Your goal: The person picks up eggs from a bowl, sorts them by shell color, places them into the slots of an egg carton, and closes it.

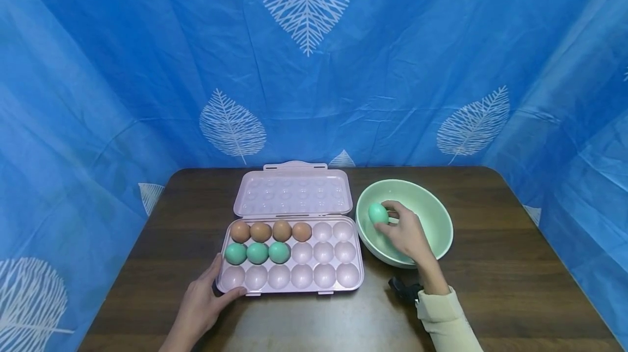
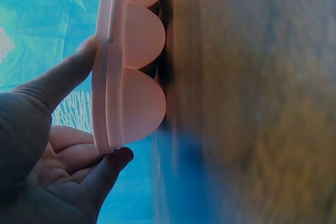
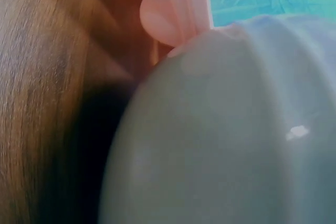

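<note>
A pale pink egg tray (image 1: 314, 265) lies with its lid (image 1: 294, 191) folded back. Four-part wording aside, several brown eggs (image 1: 261, 232) line its back row from the left, and three green eggs (image 1: 257, 253) sit in the middle row. My left hand (image 1: 198, 300) holds the tray's front left corner, thumb along the front edge and fingers at the left side; the left wrist view shows this hand (image 2: 52, 145) around the tray's corner (image 2: 113, 77). Over the light green bowl (image 1: 436, 226), my right hand (image 1: 404, 229) pinches another green egg (image 1: 378, 213) between thumb and fingers. The right wrist view shows the bowl's outside (image 3: 199, 140), without the hand.
Both stand on a dark wooden table (image 1: 495, 265), the bowl close against the tray's right side. A black strap (image 1: 404, 289) shows at my right wrist near a pale sleeve (image 1: 441, 314). Behind the table hangs a blue curtain (image 1: 392, 79) with white leaf prints.
</note>
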The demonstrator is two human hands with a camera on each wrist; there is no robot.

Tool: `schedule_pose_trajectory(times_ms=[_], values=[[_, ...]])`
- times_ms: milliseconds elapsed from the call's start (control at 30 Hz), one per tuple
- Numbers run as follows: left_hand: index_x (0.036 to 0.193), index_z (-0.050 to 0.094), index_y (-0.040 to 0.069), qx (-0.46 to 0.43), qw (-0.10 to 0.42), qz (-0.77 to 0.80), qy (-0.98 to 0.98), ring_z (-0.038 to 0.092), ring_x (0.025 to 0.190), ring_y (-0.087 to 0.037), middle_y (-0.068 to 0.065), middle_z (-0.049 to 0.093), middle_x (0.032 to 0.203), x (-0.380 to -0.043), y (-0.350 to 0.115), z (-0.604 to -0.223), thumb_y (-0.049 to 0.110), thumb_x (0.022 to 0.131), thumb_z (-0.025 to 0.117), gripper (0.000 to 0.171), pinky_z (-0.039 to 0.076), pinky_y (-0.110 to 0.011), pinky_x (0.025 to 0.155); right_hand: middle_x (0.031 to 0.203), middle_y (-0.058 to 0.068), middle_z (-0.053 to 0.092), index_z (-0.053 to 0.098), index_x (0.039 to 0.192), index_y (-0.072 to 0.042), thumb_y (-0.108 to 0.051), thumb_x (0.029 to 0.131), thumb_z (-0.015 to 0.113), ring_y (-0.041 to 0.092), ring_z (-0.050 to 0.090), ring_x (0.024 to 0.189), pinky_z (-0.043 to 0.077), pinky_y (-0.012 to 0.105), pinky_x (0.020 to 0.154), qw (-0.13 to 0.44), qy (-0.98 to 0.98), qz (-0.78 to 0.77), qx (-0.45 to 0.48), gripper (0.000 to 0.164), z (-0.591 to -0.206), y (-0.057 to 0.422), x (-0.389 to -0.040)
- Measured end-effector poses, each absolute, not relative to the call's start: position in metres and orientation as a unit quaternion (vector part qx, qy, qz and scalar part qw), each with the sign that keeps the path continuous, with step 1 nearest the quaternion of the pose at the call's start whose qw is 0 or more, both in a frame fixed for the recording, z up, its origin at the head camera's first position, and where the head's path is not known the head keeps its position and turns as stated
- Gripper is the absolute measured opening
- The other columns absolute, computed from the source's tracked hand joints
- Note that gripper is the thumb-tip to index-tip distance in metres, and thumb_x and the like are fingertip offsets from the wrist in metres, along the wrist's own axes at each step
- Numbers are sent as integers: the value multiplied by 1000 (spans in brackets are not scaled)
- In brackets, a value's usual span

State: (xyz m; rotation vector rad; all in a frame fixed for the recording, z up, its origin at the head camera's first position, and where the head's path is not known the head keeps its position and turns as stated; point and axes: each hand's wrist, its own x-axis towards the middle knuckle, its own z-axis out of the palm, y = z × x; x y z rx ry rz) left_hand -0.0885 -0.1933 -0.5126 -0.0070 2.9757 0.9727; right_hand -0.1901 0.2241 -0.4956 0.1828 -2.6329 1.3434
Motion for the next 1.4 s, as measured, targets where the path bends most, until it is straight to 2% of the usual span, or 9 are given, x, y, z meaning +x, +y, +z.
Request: schedule_pose_trajectory(times_ms=[267, 433, 600, 867, 1000, 1133, 1267, 1400], values=[[141, 37, -17, 12, -24, 310, 950, 46, 127, -46, -35, 41, 141, -88, -193, -513, 40, 77, 84, 98, 40, -55, 102, 121, 22, 60, 55, 124, 7, 3, 82, 77, 37, 60, 115, 56, 30, 84, 112, -829, 543, 77, 48, -482, 213, -176], [143, 35, -17, 2, -5, 311, 951, 44, 129, -47, -35, 40, 143, -88, -193, -511, 43, 78, 83, 100, 39, -55, 103, 120, 21, 59, 53, 123, 8, 7, 82, 74, 33, 59, 113, 55, 24, 82, 110, -783, 606, 86, 46, -475, 199, -171], [144, 33, -16, -9, 15, 309, 951, 42, 131, -46, -34, 38, 144, -88, -194, -509, 45, 78, 82, 102, 38, -56, 104, 124, 23, 56, 49, 126, 10, 10, 82, 72, 32, 58, 113, 55, 28, 85, 79, -744, 654, 112, 49, -477, 175, -162], [142, 36, -17, 11, -15, 309, 951, 46, 128, -46, -35, 41, 142, -88, -193, -510, 39, 77, 84, 99, 40, -56, 103, 122, 17, 57, 55, 125, 3, 11, 79, 73, 33, 59, 111, 55, 34, 88, 35, -745, 646, 165, 50, -492, 138, -152], [143, 35, -16, 7, -4, 312, 950, 45, 129, -46, -34, 40, 143, -88, -193, -509, 40, 77, 83, 100, 39, -56, 104, 118, 11, 58, 59, 120, -2, 8, 77, 77, 29, 59, 109, 53, 37, 92, 33, -753, 634, 176, 48, -498, 120, -148], [145, 33, -15, 2, 8, 315, 949, 43, 131, -46, -33, 38, 145, -88, -192, -507, 43, 77, 83, 102, 38, -56, 104, 116, 12, 60, 59, 118, 0, 5, 77, 80, 29, 61, 109, 52, 37, 95, 29, -752, 628, 198, 47, -504, 107, -146], [145, 33, -14, 0, 12, 317, 948, 42, 131, -45, -32, 38, 146, -88, -192, -506, 44, 77, 82, 102, 37, -56, 105, 113, 12, 60, 59, 115, 1, 8, 75, 80, 28, 63, 107, 52, 36, 94, 32, -757, 622, 197, 46, -508, 96, -146], [144, 34, -16, 10, 2, 313, 950, 44, 129, -47, -34, 39, 144, -86, -193, -506, 46, 77, 82, 102, 39, -57, 103, 111, 14, 60, 58, 111, 5, 13, 72, 79, 32, 63, 104, 54, 41, 92, 36, -765, 617, 183, 44, -512, 85, -146]])
